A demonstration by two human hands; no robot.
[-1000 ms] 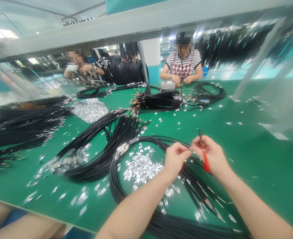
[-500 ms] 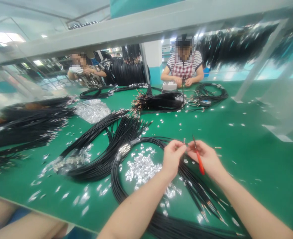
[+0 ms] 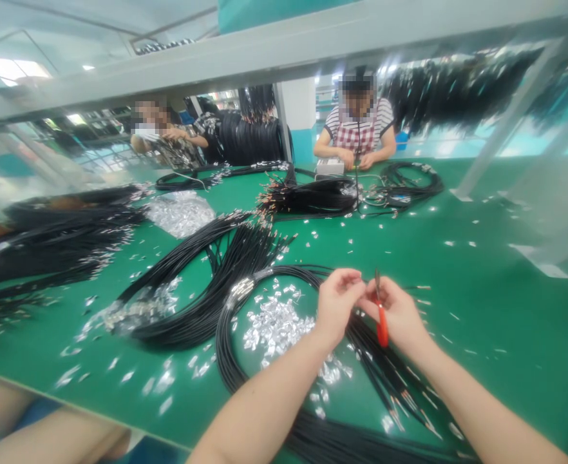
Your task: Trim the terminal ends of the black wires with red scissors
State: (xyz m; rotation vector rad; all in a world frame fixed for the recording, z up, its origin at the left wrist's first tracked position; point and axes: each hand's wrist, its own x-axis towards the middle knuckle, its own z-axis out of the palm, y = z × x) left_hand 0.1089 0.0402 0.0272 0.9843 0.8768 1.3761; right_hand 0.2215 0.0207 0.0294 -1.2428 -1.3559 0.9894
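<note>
My left hand (image 3: 338, 303) is closed in a pinch at the end of a black cable; the fingers cover most of what they grip. Touching its fingertips, my right hand (image 3: 396, 310) is curled around a red-handled tool (image 3: 382, 327) with a thin dark tip pointing up and away. Whether that tool is snips or tweezers I cannot tell. Below both hands lies a coiled bundle of black cables (image 3: 223, 345), its stripped ends fanned out to the right. Small silvery foil pieces (image 3: 274, 325) are heaped inside the coil.
More black cable bundles (image 3: 201, 316) lie to the left on the green table (image 3: 506, 322), beside a clear bag of silvery pieces (image 3: 180, 214). Two co-workers sit across the table. A grey frame beam (image 3: 265, 55) spans overhead, with posts at the right. Someone's bare limbs show at lower left.
My right hand has turned the red-handled tool more upright and shifted it slightly left. My fingertips have come closer together, hiding the small light tip that showed between them.
</note>
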